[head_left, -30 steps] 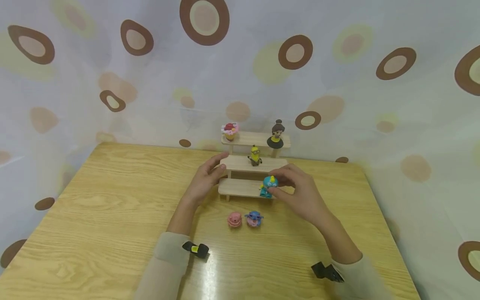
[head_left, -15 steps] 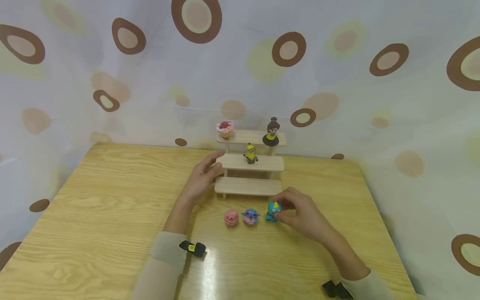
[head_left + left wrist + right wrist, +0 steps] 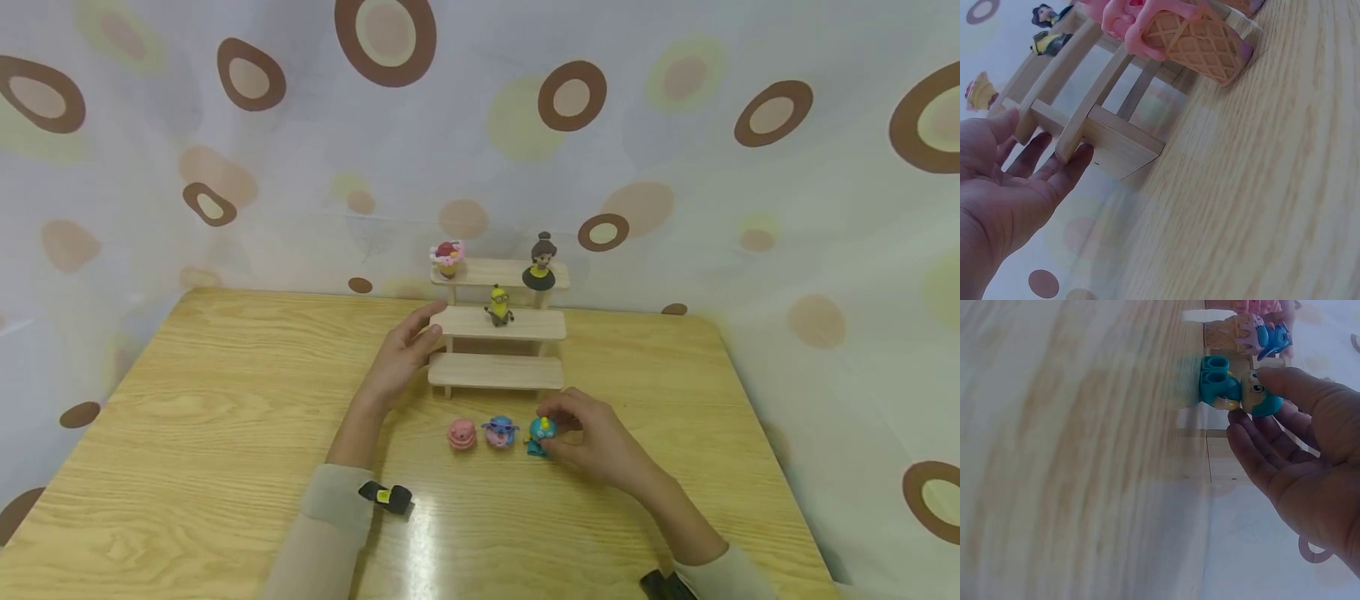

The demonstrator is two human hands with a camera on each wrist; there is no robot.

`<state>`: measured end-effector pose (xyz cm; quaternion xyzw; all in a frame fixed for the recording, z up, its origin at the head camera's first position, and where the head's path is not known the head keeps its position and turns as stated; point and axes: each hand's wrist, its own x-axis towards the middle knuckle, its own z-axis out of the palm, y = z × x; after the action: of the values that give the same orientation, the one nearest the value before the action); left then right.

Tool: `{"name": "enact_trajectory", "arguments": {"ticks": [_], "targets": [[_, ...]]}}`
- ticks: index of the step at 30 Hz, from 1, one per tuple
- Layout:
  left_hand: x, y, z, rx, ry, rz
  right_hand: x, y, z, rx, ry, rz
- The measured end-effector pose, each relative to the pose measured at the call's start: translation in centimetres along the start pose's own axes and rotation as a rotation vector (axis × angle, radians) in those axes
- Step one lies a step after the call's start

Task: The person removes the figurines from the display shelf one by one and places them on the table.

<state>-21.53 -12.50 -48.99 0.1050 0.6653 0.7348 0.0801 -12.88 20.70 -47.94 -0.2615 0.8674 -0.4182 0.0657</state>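
Note:
My right hand (image 3: 603, 442) pinches the head of a teal figure (image 3: 537, 448) on the table in front of the shelf; in the right wrist view the figure's feet (image 3: 1215, 377) meet the wood. Beside it, to the left, stand a blue figure (image 3: 500, 432) and a pink one (image 3: 462, 434), both on cone-shaped bases in the wrist views. The left hand (image 3: 395, 360) rests against the left ends of the wooden shelf's (image 3: 525, 323) tiers, thumb on one side and fingers on the other in the left wrist view. The lowest tier (image 3: 495, 372) carries nothing.
On the top tier are a cupcake-like figure (image 3: 447, 259) at left and a brown-haired figure (image 3: 539, 265) at right. A yellow figure (image 3: 498, 307) stands on the middle tier. Behind the table (image 3: 225, 400) hangs a patterned cloth (image 3: 420, 167).
The teal figure has left the lowest tier in my right hand, moving toward me and down to the table beside the blue figure. My left hand has stayed at the shelf.

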Motion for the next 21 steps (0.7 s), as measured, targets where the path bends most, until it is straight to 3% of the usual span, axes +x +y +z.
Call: {"name": "enact_trajectory", "arguments": {"ticks": [9,16,21], "targets": [[0.0,0.0,-0.1,-0.009,0.002,0.009,0.5,-0.7,-1.0,-0.067,0.054,-0.023],[0.1,0.0,0.0,-0.014,0.001,0.009,2.4,-1.9,-2.5,-0.057,0.215,-0.051],[0.1,0.1,0.1,-0.017,0.001,0.003,4.7,-2.5,-3.1,0.026,0.346,-0.047]]}}
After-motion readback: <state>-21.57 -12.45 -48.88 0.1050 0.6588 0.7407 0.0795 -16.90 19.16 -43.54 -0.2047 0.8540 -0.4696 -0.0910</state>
